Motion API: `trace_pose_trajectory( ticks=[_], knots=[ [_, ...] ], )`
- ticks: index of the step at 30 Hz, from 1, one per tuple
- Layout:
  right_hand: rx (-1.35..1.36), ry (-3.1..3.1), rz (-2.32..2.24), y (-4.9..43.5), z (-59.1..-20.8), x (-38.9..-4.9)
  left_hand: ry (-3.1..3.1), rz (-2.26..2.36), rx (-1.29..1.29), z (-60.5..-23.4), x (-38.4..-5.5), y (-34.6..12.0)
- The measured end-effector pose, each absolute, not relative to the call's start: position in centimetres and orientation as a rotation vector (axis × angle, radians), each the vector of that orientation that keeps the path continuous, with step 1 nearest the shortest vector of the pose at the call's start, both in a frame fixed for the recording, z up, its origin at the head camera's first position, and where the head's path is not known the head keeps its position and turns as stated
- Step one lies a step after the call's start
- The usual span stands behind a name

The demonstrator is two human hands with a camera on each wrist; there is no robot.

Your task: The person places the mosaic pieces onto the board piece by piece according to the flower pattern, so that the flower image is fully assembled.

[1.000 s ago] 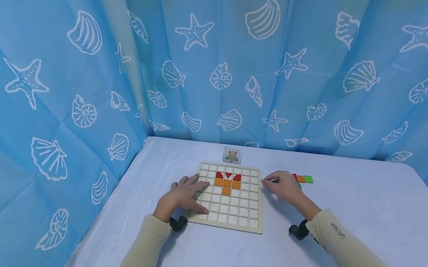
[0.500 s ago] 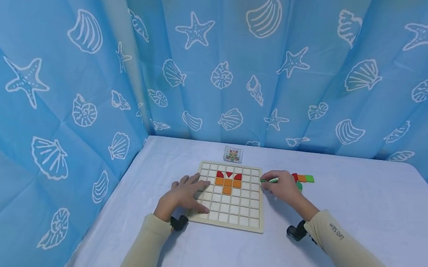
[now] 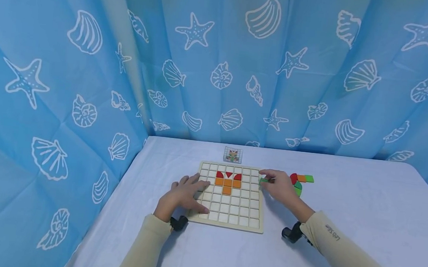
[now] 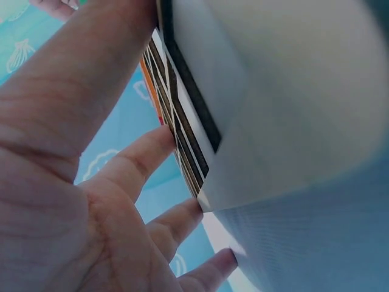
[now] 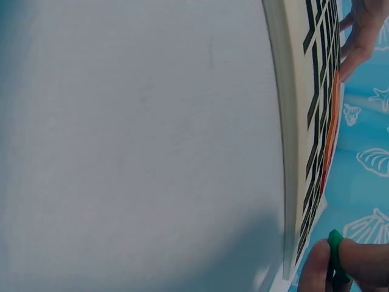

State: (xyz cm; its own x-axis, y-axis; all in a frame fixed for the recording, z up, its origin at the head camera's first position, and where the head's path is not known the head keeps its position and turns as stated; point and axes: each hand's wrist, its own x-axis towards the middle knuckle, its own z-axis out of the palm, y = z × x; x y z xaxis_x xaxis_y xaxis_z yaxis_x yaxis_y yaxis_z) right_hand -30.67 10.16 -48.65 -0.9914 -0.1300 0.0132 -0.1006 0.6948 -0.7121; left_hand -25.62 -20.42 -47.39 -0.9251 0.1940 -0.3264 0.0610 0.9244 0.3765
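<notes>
A pale square grid board [image 3: 244,212] lies on the table. Several orange tiles [image 3: 227,190] form a T in its cells, with a red triangle [image 3: 228,174] and two red rounded pieces [image 3: 238,176] above. My left hand [image 3: 182,194] rests spread on the board's left side, thumb and fingertips on the cells. At the board's upper right edge, my right hand [image 3: 281,188] pinches a small green tile [image 5: 335,255] between thumb and finger. The tile is seen edge-on in the right wrist view, so its full outline is hidden.
Right of my right hand lie loose tiles: red [image 3: 293,178], orange [image 3: 301,178], light green [image 3: 309,178] and darker green [image 3: 298,187]. A small patterned card [image 3: 233,155] is behind the board. A blue shell-print curtain [image 3: 216,104] hangs along the table's back and left.
My right hand has shifted slightly left to the board's edge, and the green tile has turned in its fingers. More of the loose tiles shows. The left hand stays put.
</notes>
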Motion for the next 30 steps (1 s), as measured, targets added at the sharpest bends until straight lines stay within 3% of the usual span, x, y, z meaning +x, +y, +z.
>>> trace_pose_trajectory(
  ticks=[30],
  knots=[
    [-0.477,2.582,-1.280,2.2,-47.8,-30.7,2.736,0.470,0.211,-47.2,-25.6,-20.6]
  ],
)
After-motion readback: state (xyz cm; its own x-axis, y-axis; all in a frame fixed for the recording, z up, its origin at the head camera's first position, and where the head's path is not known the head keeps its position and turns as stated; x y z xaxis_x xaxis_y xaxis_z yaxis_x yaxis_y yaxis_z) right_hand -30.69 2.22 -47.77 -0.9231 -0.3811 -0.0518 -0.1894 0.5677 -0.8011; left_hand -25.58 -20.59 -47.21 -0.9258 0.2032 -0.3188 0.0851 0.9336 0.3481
